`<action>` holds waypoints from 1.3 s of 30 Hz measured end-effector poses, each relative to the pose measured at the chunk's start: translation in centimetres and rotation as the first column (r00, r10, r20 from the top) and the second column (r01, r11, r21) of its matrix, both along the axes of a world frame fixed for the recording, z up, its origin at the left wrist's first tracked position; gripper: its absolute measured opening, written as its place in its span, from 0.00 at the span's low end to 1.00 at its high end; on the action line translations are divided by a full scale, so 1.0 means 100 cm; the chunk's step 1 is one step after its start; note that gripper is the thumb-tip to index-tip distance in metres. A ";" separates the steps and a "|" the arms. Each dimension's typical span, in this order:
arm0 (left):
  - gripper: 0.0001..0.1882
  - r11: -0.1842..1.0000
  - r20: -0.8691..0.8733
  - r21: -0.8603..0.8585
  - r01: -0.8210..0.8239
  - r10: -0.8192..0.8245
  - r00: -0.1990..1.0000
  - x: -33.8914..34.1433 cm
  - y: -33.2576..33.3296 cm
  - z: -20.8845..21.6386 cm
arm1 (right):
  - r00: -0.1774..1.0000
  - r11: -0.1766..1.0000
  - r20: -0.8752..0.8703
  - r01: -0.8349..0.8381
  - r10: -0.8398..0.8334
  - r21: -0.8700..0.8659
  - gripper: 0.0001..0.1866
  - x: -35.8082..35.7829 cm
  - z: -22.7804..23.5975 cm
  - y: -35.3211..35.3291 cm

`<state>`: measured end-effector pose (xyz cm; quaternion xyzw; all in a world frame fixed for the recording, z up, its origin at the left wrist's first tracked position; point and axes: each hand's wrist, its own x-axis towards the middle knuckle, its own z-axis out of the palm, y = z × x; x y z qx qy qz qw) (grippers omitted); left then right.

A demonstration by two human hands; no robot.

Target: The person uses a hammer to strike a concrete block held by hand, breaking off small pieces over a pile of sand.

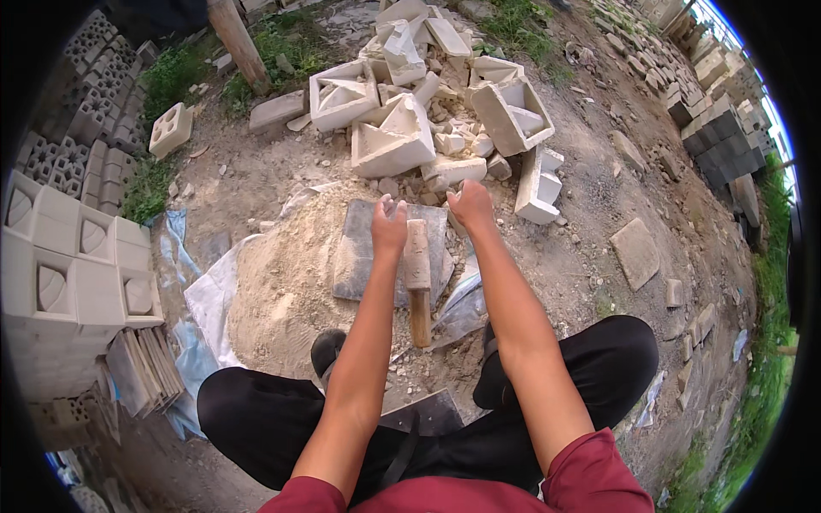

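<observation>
My left hand [390,224] is over the far part of a dusty grey slab [355,248], its fingers half curled and a little apart, with nothing visible in them. To its right, my right hand [473,207] is closed beside the near edge of the rubble. What it holds, if anything, is hidden. A pale chunk of block [453,173] lies just beyond the right hand. Between my forearms a dusty mallet-like tool [417,256] with a wooden handle rests on the slab, its handle toward me.
Broken hollow blocks [393,137] are heaped ahead. A sandy powder mound [278,282] sits left of the slab. Stacked pale blocks [94,286] and thin boards [141,372] stand at left. A flat stone [635,253] lies right; a wooden post [239,47] rises at the back.
</observation>
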<state>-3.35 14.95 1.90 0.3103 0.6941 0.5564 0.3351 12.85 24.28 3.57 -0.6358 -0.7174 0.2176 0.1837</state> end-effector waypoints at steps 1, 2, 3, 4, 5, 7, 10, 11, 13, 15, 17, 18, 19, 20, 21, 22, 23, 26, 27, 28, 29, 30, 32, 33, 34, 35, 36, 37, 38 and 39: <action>0.25 1.000 0.003 -0.005 -0.001 0.001 1.000 -0.002 0.006 -0.003 | 0.987 0.998 0.150 -0.057 0.054 0.013 0.22 -0.005 -0.007 0.010; 0.24 0.999 0.059 -0.022 -0.024 0.025 0.998 -0.004 0.007 -0.006 | 0.949 0.993 0.296 -0.117 0.107 0.016 0.24 -0.011 -0.014 0.020; 0.23 0.998 0.113 -0.038 -0.049 0.053 0.992 -0.006 0.008 -0.008 | 0.937 0.990 0.327 -0.090 0.121 -0.106 0.26 -0.020 -0.019 0.031; 0.23 0.998 0.113 -0.043 -0.054 0.058 0.992 -0.008 0.008 -0.010 | 0.937 0.989 0.327 -0.095 0.127 -0.110 0.26 -0.025 -0.026 0.037; 0.21 0.997 0.163 -0.039 -0.069 0.074 0.984 -0.009 0.008 -0.012 | 0.917 0.991 0.382 -0.077 0.113 -0.108 0.26 -0.031 -0.032 0.042; 0.20 0.995 0.205 -0.036 -0.094 0.099 0.974 -0.018 0.008 -0.014 | 0.898 0.992 0.427 -0.069 0.108 -0.104 0.26 -0.040 -0.045 0.052; 0.18 0.991 0.200 -0.015 -0.131 0.131 0.971 -0.032 -0.003 -0.015 | 0.925 0.993 0.374 -0.025 0.066 -0.114 0.29 -0.040 -0.052 0.055; 0.18 0.992 0.255 -0.043 -0.121 0.128 0.958 -0.035 -0.009 -0.015 | 0.927 0.992 0.365 -0.055 0.092 -0.111 0.27 -0.038 -0.053 0.051; 0.17 0.993 0.304 -0.051 -0.109 0.120 0.945 -0.040 -0.014 -0.007 | 0.951 0.997 0.298 -0.080 0.081 -0.015 0.27 -0.033 -0.044 0.046; 0.18 0.990 0.341 -0.131 -0.053 0.095 0.935 -0.041 -0.019 0.003 | 0.996 0.994 -0.043 -0.082 0.079 -0.067 0.29 -0.033 -0.026 0.037; 0.18 0.990 0.355 -0.143 -0.023 0.073 0.932 -0.044 -0.025 0.016 | 0.872 0.988 -0.478 -0.150 0.110 -0.046 0.35 -0.040 -0.003 0.019; 0.18 0.987 0.377 -0.157 0.022 0.039 0.926 -0.043 -0.023 0.026 | 0.856 0.979 -0.478 -0.196 0.195 0.048 0.35 -0.043 0.013 0.012; 0.18 0.991 0.375 -0.134 0.016 0.036 0.926 -0.039 -0.022 0.041 | 0.783 0.961 -0.565 -0.264 0.261 0.077 0.35 -0.046 0.029 0.003; 0.19 0.989 0.489 -0.135 0.057 0.017 0.872 -0.036 -0.022 0.055 | 0.696 0.937 -0.642 -0.331 0.322 0.112 0.35 -0.049 0.043 -0.008; 0.19 0.987 0.590 -0.120 0.109 -0.018 0.807 -0.033 -0.020 0.074 | 0.578 0.903 -0.740 -0.420 0.345 0.093 0.35 -0.051 0.059 -0.015; 0.19 0.990 0.583 -0.101 0.094 -0.017 0.812 -0.037 -0.026 0.086 | 0.442 0.849 -0.827 -0.524 0.348 0.077 0.35 -0.059 0.074 -0.028; 0.19 0.995 0.604 0.000 0.095 -0.076 0.793 -0.040 -0.033 0.097 | 0.480 0.811 -0.775 -0.580 0.411 0.071 0.37 -0.061 0.091 -0.040; 0.15 0.978 0.568 0.169 0.119 -0.195 0.800 -0.044 -0.041 0.106 | 0.636 0.827 -0.535 -0.490 0.556 0.277 0.39 -0.057 0.097 -0.069; 0.13 0.991 0.478 0.119 0.058 -0.108 0.872 -0.045 -0.046 0.103 | 0.636 0.826 -0.534 -0.489 0.557 0.280 0.39 -0.053 0.095 -0.084; 0.12 0.998 0.379 0.067 -0.002 -0.024 0.925 -0.042 -0.052 0.097 | 0.784 0.917 -0.490 -0.257 0.382 0.306 0.41 -0.045 0.085 -0.098; 0.11 0.999 0.400 0.027 -0.029 0.016 0.916 -0.040 -0.059 0.090 | 0.878 0.940 -0.448 -0.009 0.171 0.341 0.43 -0.036 0.074 -0.113; 0.11 1.000 0.391 0.021 -0.020 0.010 0.920 -0.041 -0.066 0.079 | 0.878 0.943 -0.479 0.168 -0.011 0.286 0.45 -0.030 0.059 -0.131; 0.12 0.989 0.465 -0.137 -0.053 0.111 0.878 -0.049 -0.082 0.047 | 0.845 0.933 -0.494 0.323 -0.206 0.162 0.47 -0.023 0.032 -0.174; 0.13 0.979 0.421 -0.184 -0.090 0.161 0.892 -0.059 -0.094 0.028 | 0.836 0.936 -0.509 0.319 -0.204 0.148 0.47 -0.028 0.026 -0.197; 0.13 0.976 0.422 -0.201 -0.078 0.158 0.893 -0.056 -0.107 0.011 | 0.882 0.955 -0.392 0.295 -0.260 0.031 0.47 -0.026 0.015 -0.219; 0.12 0.959 0.427 -0.267 -0.096 0.207 0.880 -0.051 -0.119 -0.003 | 0.917 0.954 -0.266 0.285 -0.298 -0.088 0.47 -0.024 0.008 -0.233; 0.12 0.938 0.431 -0.330 -0.109 0.253 0.866 -0.045 -0.128 -0.014 | 0.913 0.948 -0.256 0.302 -0.317 -0.097 0.47 -0.022 0.005 -0.237; 0.12 0.941 0.441 -0.328 -0.087 0.234 0.866 -0.037 -0.130 -0.019 | 0.937 0.945 -0.231 0.201 -0.262 -0.258 0.46 -0.018 0.006 -0.231; 0.15 0.893 0.225 -0.440 -0.099 0.216 0.950 -0.030 -0.131 -0.025 | 0.954 0.905 -0.220 0.097 -0.202 -0.415 0.44 -0.013 0.007 -0.223; 0.18 0.829 0.013 -0.544 -0.129 0.162 0.987 -0.016 -0.135 -0.034 | 0.956 0.900 -0.195 0.123 -0.221 -0.417 0.44 -0.001 -0.004 -0.216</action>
